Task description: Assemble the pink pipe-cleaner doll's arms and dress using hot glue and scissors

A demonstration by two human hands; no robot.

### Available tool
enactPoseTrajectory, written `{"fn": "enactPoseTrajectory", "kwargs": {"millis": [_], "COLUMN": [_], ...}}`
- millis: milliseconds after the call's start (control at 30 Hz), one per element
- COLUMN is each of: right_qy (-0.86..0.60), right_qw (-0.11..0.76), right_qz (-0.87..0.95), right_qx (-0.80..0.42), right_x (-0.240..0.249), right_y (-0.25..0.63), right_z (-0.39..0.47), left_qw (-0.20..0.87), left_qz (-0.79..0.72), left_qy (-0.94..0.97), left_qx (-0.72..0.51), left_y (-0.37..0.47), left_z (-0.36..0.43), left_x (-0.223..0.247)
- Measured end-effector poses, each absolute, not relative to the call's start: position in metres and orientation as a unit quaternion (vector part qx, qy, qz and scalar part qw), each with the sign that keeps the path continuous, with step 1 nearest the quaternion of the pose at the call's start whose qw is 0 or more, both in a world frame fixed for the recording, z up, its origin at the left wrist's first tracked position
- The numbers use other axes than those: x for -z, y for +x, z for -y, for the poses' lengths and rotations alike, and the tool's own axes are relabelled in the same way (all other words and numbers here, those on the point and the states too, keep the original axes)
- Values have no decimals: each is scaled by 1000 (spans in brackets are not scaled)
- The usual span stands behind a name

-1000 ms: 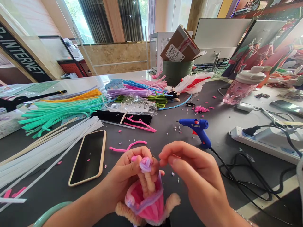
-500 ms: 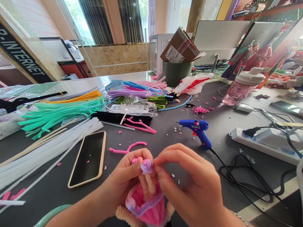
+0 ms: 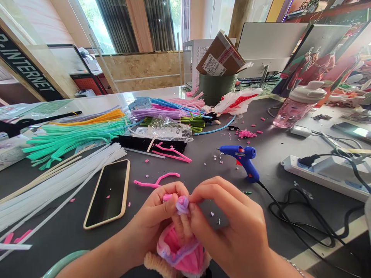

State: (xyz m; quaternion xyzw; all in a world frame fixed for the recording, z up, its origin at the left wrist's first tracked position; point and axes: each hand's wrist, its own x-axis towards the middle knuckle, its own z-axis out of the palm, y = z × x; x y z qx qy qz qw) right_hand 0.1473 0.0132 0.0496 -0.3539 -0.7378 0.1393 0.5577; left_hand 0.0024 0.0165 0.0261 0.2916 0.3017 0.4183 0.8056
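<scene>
A pipe-cleaner doll (image 3: 187,251) is in front of me, its pink skirt edged in lilac and opening toward me. Two beige fuzzy legs (image 3: 183,227) rise out of the skirt to a small pink and lilac shoe (image 3: 182,204). My left hand (image 3: 162,210) is closed around the legs and shoe, thumb on the shoe's left side. With thumb and forefinger, my right hand (image 3: 228,220) pinches the shoe's right edge; whatever is between those fingertips is too small to make out. A beige fuzzy arm (image 3: 159,264) sticks out at lower left.
A blue glue gun (image 3: 242,156) lies to the right, its cord running toward a power strip (image 3: 324,175). A phone (image 3: 108,193) and white pipe cleaners (image 3: 66,185) are on the left. Pink pipe-cleaner pieces (image 3: 158,181) lie just beyond my hands. A pink bottle (image 3: 298,104) stands at back right.
The doll has shifted slightly to the right and tilted in my hands. Both hands keep their grip at the shoe.
</scene>
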Motion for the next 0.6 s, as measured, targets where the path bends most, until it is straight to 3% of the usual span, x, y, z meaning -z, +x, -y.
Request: {"fn": "enactPoseTrajectory", "kwargs": {"millis": [267,600], "right_qy": [-379,-365], "right_qw": [501,525], "right_qz": [766,734], "right_qx": [-135,-228], "right_x": [-48,-49], "right_y": [149,152], "right_z": [-14,-11], "left_qw": [798,822], "left_qz": [-323,-255], "left_qy": [285,283], "left_qx": [-421,-422], "left_y": [3,1], "left_z": [-16,-18], "left_x": [-25,-23]}}
